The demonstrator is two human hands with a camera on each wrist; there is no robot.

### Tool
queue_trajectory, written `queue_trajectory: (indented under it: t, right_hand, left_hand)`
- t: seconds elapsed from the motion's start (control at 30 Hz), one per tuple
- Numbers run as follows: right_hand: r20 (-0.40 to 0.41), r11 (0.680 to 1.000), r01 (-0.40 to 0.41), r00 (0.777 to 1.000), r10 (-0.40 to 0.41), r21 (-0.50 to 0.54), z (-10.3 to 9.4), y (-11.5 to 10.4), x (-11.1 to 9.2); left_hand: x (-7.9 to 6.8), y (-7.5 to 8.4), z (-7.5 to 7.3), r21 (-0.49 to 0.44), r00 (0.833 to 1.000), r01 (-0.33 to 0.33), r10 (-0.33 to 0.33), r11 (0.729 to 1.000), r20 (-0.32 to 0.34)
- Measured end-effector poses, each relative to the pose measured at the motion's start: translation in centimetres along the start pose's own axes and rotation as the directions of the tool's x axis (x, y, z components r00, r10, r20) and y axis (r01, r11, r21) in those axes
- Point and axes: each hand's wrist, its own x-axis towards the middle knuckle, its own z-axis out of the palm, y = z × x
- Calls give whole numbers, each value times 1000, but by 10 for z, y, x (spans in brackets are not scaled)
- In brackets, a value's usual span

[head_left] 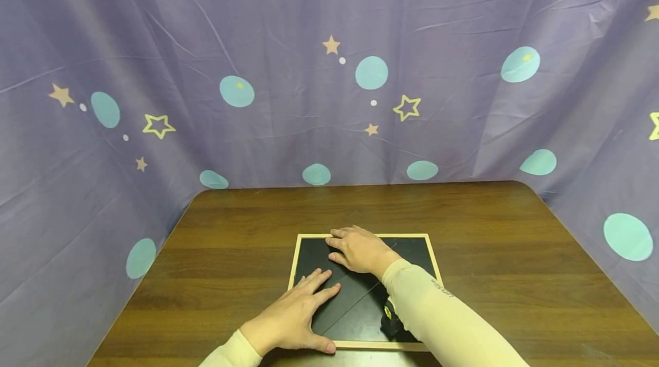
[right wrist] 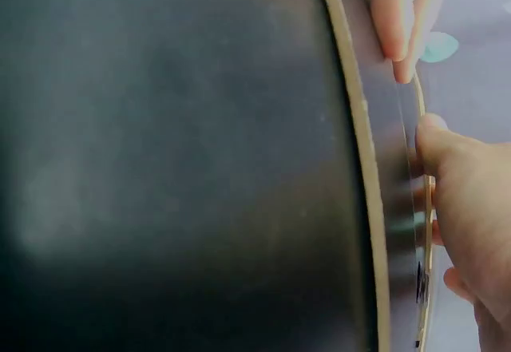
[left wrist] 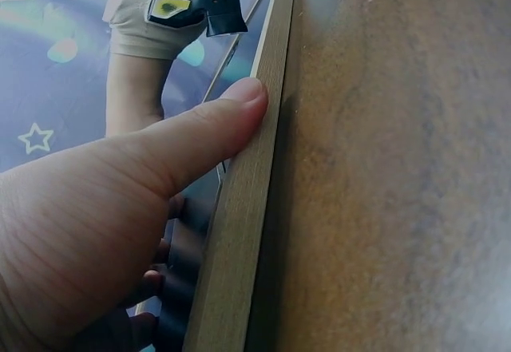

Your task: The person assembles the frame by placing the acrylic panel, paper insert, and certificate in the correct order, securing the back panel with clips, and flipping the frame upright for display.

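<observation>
A black board (head_left: pixel 355 321) with a pale wooden frame (head_left: pixel 293 267) lies on the table. A thin diagonal line crosses it, and in the right wrist view a black panel (right wrist: pixel 192 128) has a tan edge along there. My left hand (head_left: pixel 296 307) spreads over the board's near left part. Its thumb (left wrist: pixel 239 100) presses on the near frame bar (left wrist: pixel 239 232), and the other fingers rest on the black surface. Farther off, my right hand (head_left: pixel 360 250) lies across the far part with fingertips on or beside the far bar. Neither hand curls round anything.
The brown wooden table (head_left: pixel 231 241) surrounds the board. A purple curtain (head_left: pixel 288 30) with stars and blue-green shapes hangs behind and at both sides. A black device (head_left: pixel 389 321) with a yellow patch is worn at my right wrist, over the board's near right part.
</observation>
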Motion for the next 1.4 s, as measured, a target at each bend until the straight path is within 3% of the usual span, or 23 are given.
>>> queue_trajectory:
  t: [0.43, 0.57, 0.7, 0.83, 0.97, 1.13, 1.4]
  right_hand:
    - [-40, 997, -23, 999, 26, 69, 4, 5, -14]
    - [-93, 980, -44, 994, 63, 194, -4, 21, -43]
    - [-151, 945, -83, 979, 137, 317, -10, 46, -93]
    - [-135, 914, -157, 966, 221, 374, -7, 68, -146]
    - [-99, 889, -190, 963, 252, 417, 7, 78, -184]
    - [-115, 876, -166, 963, 242, 453, 19, 75, -206]
    - [-130, 863, -136, 965, 226, 487, 25, 71, -210]
  left_hand:
    - [-1, -1, 3, 11, 999, -25, 25, 1000, -21]
    - [-4, -2, 7, 43, 997, -52, 54, 998, -61]
    - [-18, -5, 3, 39, 983, -47, 53, 998, -174]
    - [-33, -19, -8, 11, 948, 27, -22, 1000, -318]
    - [-44, -39, -13, -25, 928, 126, -126, 992, -351]
    - [-46, -47, -9, -59, 936, 151, -162, 987, -314]
    - [-41, -47, -3, -47, 945, 145, -153, 988, -289]
